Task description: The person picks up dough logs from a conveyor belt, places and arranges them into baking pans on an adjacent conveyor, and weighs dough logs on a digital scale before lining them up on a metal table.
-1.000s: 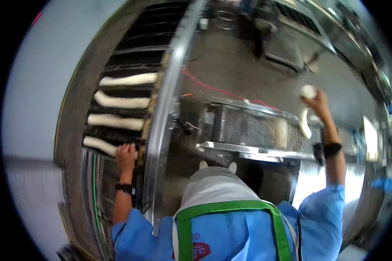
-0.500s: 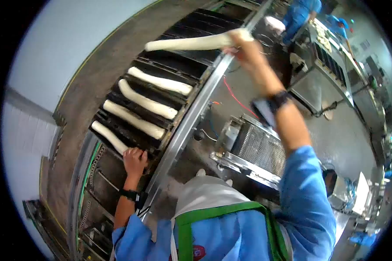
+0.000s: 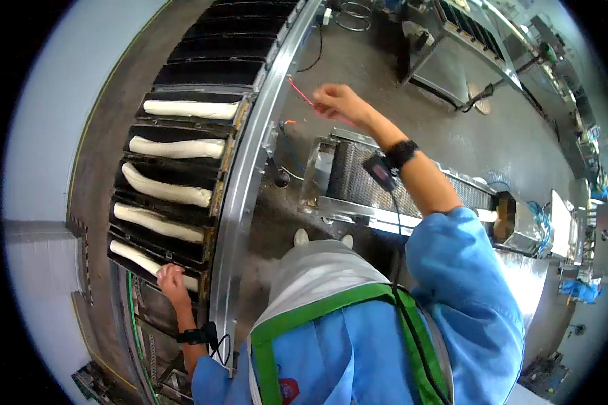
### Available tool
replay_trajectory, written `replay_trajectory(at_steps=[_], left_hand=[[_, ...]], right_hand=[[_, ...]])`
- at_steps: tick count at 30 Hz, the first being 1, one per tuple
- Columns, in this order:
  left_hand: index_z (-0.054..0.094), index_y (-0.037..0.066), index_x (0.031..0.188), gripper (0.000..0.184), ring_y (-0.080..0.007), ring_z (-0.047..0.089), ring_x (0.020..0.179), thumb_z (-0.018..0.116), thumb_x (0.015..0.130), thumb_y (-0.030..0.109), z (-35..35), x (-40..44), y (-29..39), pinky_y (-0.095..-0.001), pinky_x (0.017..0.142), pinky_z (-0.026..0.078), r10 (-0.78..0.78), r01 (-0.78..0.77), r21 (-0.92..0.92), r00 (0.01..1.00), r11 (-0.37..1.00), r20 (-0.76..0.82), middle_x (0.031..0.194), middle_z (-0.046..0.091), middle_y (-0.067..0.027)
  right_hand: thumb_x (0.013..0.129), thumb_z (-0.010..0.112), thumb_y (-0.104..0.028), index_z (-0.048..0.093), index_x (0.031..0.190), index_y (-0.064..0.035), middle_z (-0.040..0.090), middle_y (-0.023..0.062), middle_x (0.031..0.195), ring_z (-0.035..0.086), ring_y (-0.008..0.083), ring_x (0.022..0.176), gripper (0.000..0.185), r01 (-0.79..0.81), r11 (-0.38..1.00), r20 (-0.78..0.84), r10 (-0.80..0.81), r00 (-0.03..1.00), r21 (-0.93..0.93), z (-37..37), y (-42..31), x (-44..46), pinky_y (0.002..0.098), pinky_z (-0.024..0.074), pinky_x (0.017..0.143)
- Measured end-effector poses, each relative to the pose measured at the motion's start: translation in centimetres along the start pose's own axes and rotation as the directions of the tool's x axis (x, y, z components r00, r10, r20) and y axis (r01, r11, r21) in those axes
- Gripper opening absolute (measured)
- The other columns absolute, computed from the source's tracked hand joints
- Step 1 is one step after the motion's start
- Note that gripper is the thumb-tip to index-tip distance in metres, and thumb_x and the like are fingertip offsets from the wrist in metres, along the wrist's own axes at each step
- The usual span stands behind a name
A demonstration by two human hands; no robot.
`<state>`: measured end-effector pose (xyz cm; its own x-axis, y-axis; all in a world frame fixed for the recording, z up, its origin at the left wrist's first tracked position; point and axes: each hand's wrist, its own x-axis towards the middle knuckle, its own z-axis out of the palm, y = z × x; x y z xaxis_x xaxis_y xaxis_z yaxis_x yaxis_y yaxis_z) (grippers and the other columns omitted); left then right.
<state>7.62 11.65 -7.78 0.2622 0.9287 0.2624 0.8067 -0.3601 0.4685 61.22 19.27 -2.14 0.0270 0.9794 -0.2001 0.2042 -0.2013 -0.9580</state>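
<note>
Long pale dough rolls [image 3: 175,148] lie one to a trough in black trays [image 3: 206,73] along the left. My left hand [image 3: 172,280] rests with curled fingers over the nearest dough roll [image 3: 134,255], whose ends show on both sides of it. My right hand [image 3: 334,102] hangs in the air to the right of the metal rail, with nothing in it and its fingers loosely bent. The farthest dough roll [image 3: 192,109] lies fairly straight in its trough.
A metal rail [image 3: 240,196] runs between the trays and me. Below my right arm stands a mesh-belt conveyor [image 3: 358,172]. A steel table [image 3: 446,67] with black trays is at the upper right, and a red cord [image 3: 298,91] hangs near the rail.
The dough roll that was in my right hand now lies in the farthest filled trough. My right hand has let go and moved back towards me. The left hand stays at the nearest roll.
</note>
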Motion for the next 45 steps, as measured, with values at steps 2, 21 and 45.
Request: replay_trajectory(at_steps=[2,21,45], left_hand=[[0.051,0.001,0.066,0.020,-0.0276,0.043,0.069,0.044,0.080,0.013,-0.1,0.3,1.2,-0.0371,0.062,0.033,-0.151,0.150,-0.020,0.962,0.988,-0.228,0.070,0.048,-0.0111],[0.047,0.008,0.090,0.024,-0.0258,0.038,0.104,0.051,0.076,0.027,5.8,8.9,9.0,-0.0403,0.084,0.029,-0.024,0.085,0.401,0.988,0.912,-0.153,0.106,0.045,-0.0073],[0.048,0.005,0.094,0.022,-0.0291,0.037,0.102,0.050,0.078,0.020,0.4,-4.6,7.1,-0.0414,0.084,0.030,-0.130,0.153,0.135,0.978,0.979,-0.161,0.112,0.040,-0.0115]], right_hand=[[0.082,0.049,-0.026,0.054,0.089,-0.0040,0.057,0.0044,0.079,0.053,0.0120,0.066,0.024,-0.052,0.975,-0.061,0.040,0.997,-0.215,-1.9,2.4,-4.1,0.0241,0.0439,0.057],[0.050,0.074,-0.013,0.032,0.119,-0.0177,0.036,0.0065,0.120,0.037,0.0337,0.106,0.081,-0.639,0.122,-0.584,0.305,0.752,-0.759,-12.7,17.4,-40.6,0.0493,0.0357,0.082],[0.058,0.063,-0.017,0.050,0.090,-0.0016,0.055,0.0221,0.083,0.053,0.0372,0.076,0.037,-0.295,0.532,-0.411,-0.113,0.905,-0.794,-13.0,15.4,-28.0,0.0422,0.0420,0.065]])
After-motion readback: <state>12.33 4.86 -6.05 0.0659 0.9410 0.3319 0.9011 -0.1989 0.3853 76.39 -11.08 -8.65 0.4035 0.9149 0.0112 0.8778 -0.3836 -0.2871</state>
